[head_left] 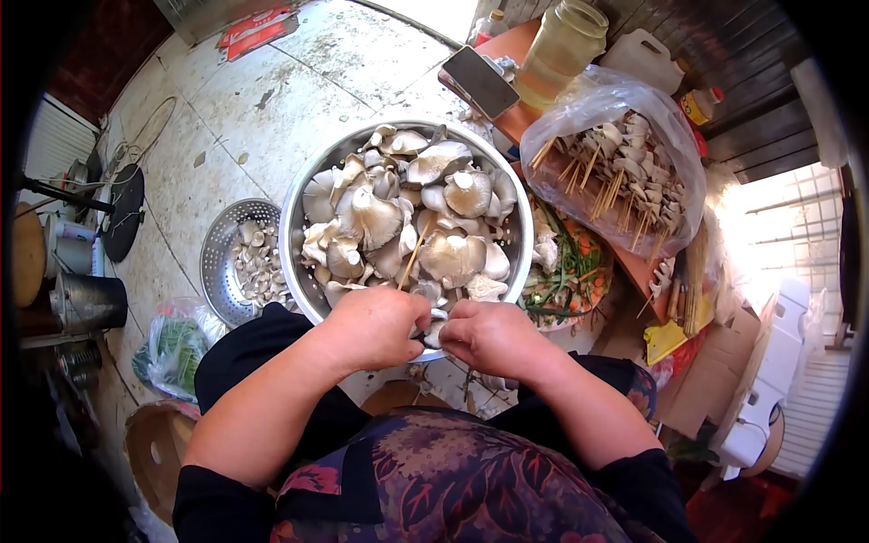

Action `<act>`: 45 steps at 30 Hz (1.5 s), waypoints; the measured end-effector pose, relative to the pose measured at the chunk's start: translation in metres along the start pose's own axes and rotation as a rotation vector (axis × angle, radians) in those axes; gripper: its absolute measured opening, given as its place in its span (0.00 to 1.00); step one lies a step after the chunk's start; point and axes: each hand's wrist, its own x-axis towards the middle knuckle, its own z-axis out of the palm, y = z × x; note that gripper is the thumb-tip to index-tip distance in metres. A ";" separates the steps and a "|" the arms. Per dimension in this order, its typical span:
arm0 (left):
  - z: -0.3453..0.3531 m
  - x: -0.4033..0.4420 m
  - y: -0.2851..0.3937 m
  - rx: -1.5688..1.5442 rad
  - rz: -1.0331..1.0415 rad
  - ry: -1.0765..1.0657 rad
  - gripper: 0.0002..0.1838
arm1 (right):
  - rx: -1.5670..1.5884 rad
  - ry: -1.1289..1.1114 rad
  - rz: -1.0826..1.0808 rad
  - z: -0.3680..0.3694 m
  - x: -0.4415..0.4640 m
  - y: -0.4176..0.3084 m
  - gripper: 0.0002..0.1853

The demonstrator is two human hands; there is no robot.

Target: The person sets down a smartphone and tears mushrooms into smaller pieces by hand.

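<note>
A large metal bowl point(288, 237) full of grey-white oyster mushrooms point(369, 217) stands in front of my body. Over its near rim, my left hand point(376, 328) is closed around a thin wooden skewer point(414, 256), which points up and away over the mushrooms. My right hand point(484, 337) is beside it with fingers pinched on a small mushroom piece point(434, 333) that lies between both hands. The fingertips are partly hidden.
Left of the bowl is a small colander point(217, 271) with mushroom pieces. At right, a plastic bag point(674, 136) holds skewered mushrooms point(625, 167) near a phone point(480, 81) and a jar point(561, 54). Chopped vegetables point(570, 262) lie right of the bowl; a bagged green bundle point(176, 348) sits lower left.
</note>
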 end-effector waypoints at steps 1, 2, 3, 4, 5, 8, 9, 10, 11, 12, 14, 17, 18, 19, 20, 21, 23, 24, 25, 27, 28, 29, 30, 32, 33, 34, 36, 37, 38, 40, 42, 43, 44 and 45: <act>0.002 0.001 0.000 -0.006 0.003 -0.017 0.14 | 0.000 0.001 -0.001 0.001 0.001 0.002 0.08; 0.004 0.002 0.000 -0.011 0.007 -0.035 0.15 | 0.039 0.070 -0.017 0.003 0.003 0.005 0.07; 0.005 0.002 0.000 -0.010 0.007 -0.035 0.15 | 0.078 0.140 -0.033 0.003 0.004 0.008 0.05; 0.005 0.002 -0.001 -0.025 0.062 0.044 0.15 | 0.077 0.142 -0.032 0.000 0.005 0.008 0.05; 0.006 0.001 -0.001 -0.042 0.116 0.123 0.16 | 0.167 0.197 -0.061 -0.004 0.006 0.009 0.05; 0.012 0.003 -0.005 -0.064 0.221 0.273 0.17 | 0.331 0.290 -0.109 -0.015 0.007 0.007 0.05; 0.009 0.003 -0.004 -0.063 0.221 0.273 0.17 | 0.504 0.244 -0.015 -0.019 0.006 0.005 0.05; 0.005 0.004 0.000 -0.177 0.161 0.248 0.15 | 0.675 0.197 0.080 -0.023 0.005 0.003 0.06; 0.000 0.004 0.003 -0.288 0.102 0.222 0.13 | 0.738 0.227 0.127 -0.025 0.003 0.001 0.07; -0.003 0.005 0.004 -0.285 0.106 0.224 0.13 | 0.734 0.232 0.125 -0.028 0.003 0.001 0.07; -0.010 0.005 0.006 -0.797 -0.174 0.125 0.10 | 1.141 0.370 0.290 -0.033 0.005 0.002 0.10; -0.010 0.008 0.003 -1.066 -0.162 0.138 0.09 | 1.229 0.350 0.309 -0.039 0.004 0.003 0.14; -0.008 0.009 0.001 -1.159 -0.144 0.142 0.09 | 1.248 0.317 0.314 -0.038 0.003 0.004 0.14; -0.008 0.010 0.004 -1.203 -0.160 0.149 0.08 | 1.252 0.295 0.317 -0.034 0.004 0.001 0.13; -0.007 0.010 0.004 -1.202 -0.159 0.148 0.08 | 1.253 0.297 0.317 -0.029 0.004 0.001 0.13; -0.005 0.011 0.004 -1.201 -0.145 0.151 0.09 | 1.244 0.310 0.298 -0.024 0.005 0.002 0.12; -0.004 0.011 0.006 -1.201 -0.132 0.152 0.10 | 1.224 0.326 0.280 -0.023 0.005 0.000 0.11; -0.004 0.010 0.008 -1.162 -0.115 0.145 0.11 | 1.224 0.326 0.281 -0.022 0.004 0.000 0.11; -0.005 0.009 0.009 -1.122 -0.098 0.138 0.12 | 1.223 0.323 0.288 -0.021 0.004 0.000 0.11; -0.004 0.010 0.010 -1.127 -0.107 0.126 0.12 | 1.223 0.319 0.295 -0.021 0.004 0.000 0.12; -0.004 0.010 0.010 -1.132 -0.115 0.115 0.12 | 1.248 0.294 0.313 -0.023 0.003 -0.001 0.11; -0.005 0.010 0.011 -1.132 -0.116 0.116 0.12 | 1.273 0.267 0.332 -0.024 0.002 -0.002 0.10; -0.006 0.009 0.012 -1.114 -0.117 0.108 0.11 | 1.274 0.267 0.333 -0.024 0.002 -0.003 0.10; -0.006 0.009 0.012 -1.096 -0.120 0.099 0.10 | 1.275 0.256 0.317 -0.024 0.001 -0.004 0.10; -0.006 0.009 0.011 -1.100 -0.116 0.078 0.10 | 1.276 0.255 0.318 -0.025 0.000 -0.004 0.10; -0.006 0.009 0.011 -1.103 -0.113 0.058 0.09 | 1.279 0.242 0.333 -0.025 0.000 -0.004 0.10; -0.005 0.009 0.010 -1.134 -0.100 0.032 0.09 | 1.284 0.228 0.349 -0.025 -0.002 -0.003 0.09; -0.005 0.009 0.009 -1.165 -0.087 0.007 0.09 | 1.292 0.220 0.311 -0.024 -0.002 -0.002 0.09; -0.005 0.009 0.009 -1.166 -0.088 0.007 0.09 | 1.300 0.212 0.273 -0.024 -0.003 -0.002 0.09; -0.004 0.008 0.009 -1.276 -0.099 -0.033 0.09 | 1.337 0.212 0.240 -0.022 -0.004 -0.001 0.09; -0.005 0.007 0.011 -1.332 -0.117 -0.046 0.09 | 1.374 0.212 0.207 -0.022 -0.004 -0.002 0.09; -0.006 0.007 0.011 -1.387 -0.133 -0.059 0.10 | 1.376 0.212 0.194 -0.025 -0.004 -0.002 0.09; -0.005 0.007 0.009 -1.387 -0.133 -0.060 0.10 | 1.377 0.212 0.180 -0.026 -0.004 -0.002 0.08; -0.004 0.008 0.007 -1.433 -0.105 -0.052 0.10 | 1.377 0.212 0.180 -0.027 -0.003 -0.001 0.08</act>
